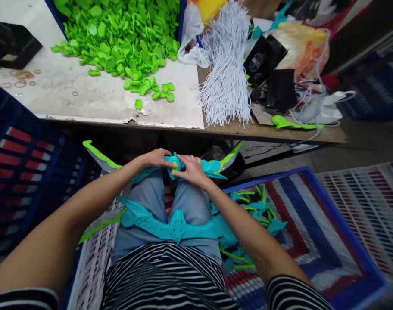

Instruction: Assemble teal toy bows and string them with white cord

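Observation:
A teal toy bow [212, 167] with lime green limbs lies across my knees, just below the table edge. My left hand [158, 158] is closed round its middle from the left, the thumb on a small green piece [174, 166] at the centre. From the other side my right hand [194, 172] grips the same middle part, with its fingertips close to that green piece. Nearer my waist, a second teal toy bow [196, 231] rests over my thighs, untouched by either hand. My right forearm passes above its right part.
Small green plastic pieces [125, 51] spill from a blue bin onto the table [96, 101]. White cords [227, 73] lie in a bundle right of them. More bow parts [264, 211] fill part of a lined blue crate [341, 224] at my right. Another blue crate [31, 172] stands left.

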`<state>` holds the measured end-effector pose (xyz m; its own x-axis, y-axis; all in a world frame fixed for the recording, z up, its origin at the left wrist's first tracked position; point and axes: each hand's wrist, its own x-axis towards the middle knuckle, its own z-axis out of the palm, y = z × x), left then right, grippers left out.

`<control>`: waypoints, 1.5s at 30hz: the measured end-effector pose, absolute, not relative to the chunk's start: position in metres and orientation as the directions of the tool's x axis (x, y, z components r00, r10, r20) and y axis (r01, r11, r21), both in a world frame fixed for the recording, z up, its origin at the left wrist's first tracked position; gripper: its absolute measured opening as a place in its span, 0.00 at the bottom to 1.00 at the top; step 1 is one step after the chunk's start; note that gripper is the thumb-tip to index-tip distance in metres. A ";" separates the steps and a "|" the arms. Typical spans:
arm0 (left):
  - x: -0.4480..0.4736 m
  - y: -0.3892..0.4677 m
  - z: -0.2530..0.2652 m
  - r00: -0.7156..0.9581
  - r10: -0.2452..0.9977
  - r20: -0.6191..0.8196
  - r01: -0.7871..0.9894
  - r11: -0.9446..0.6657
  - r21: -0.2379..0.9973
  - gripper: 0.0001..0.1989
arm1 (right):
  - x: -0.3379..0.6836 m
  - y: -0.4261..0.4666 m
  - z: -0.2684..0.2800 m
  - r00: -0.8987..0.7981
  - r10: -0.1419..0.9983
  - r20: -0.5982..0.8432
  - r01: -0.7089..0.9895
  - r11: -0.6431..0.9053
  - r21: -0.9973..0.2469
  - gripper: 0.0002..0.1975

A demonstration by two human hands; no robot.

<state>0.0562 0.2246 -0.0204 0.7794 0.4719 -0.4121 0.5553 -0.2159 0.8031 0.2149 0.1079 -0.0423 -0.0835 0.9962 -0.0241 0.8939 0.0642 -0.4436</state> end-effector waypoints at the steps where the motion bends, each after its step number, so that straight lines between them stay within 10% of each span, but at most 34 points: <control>1: 0.057 0.224 -0.021 0.781 0.476 -0.405 0.554 -0.225 0.802 0.24 | 0.216 0.109 -0.042 -0.088 0.996 -0.029 0.898 0.067 -0.435 0.34; 13: 0.052 0.192 -0.002 0.752 0.595 -0.284 0.639 -0.552 0.536 0.23 | 0.226 0.109 -0.007 -0.108 0.990 -0.086 0.779 0.031 -0.626 0.25; 16: 0.039 0.158 -0.002 0.776 0.612 -0.153 0.624 -0.707 0.333 0.20 | 0.229 0.130 0.021 -0.060 0.993 0.104 0.672 0.117 -0.731 0.14; 20: 0.026 0.117 -0.015 0.847 0.527 -0.067 0.529 -0.824 0.206 0.21 | 0.198 0.198 0.046 -0.084 0.905 0.416 0.774 0.323 -0.545 0.11; 29: 0.031 0.130 -0.005 0.773 0.568 -0.285 0.633 -0.654 0.414 0.27 | 0.129 0.323 0.052 -0.288 0.942 0.170 0.912 0.324 -0.251 0.10; 36: 0.039 0.141 0.007 0.740 0.548 -0.389 0.671 -0.570 0.473 0.26 | 0.181 0.299 0.035 -0.103 0.905 0.414 0.757 0.341 -0.557 0.06; 45: 0.060 0.177 -0.010 0.684 0.485 -0.545 0.666 -0.109 0.738 0.23 | 0.209 0.268 0.030 0.031 0.934 0.357 0.819 0.181 -0.544 0.02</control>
<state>0.0597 0.1767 -0.0104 0.6836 0.4853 -0.5451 0.6659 -0.1088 0.7381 0.2086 0.2684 0.0299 0.0308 0.9338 0.3566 0.8194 0.1807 -0.5440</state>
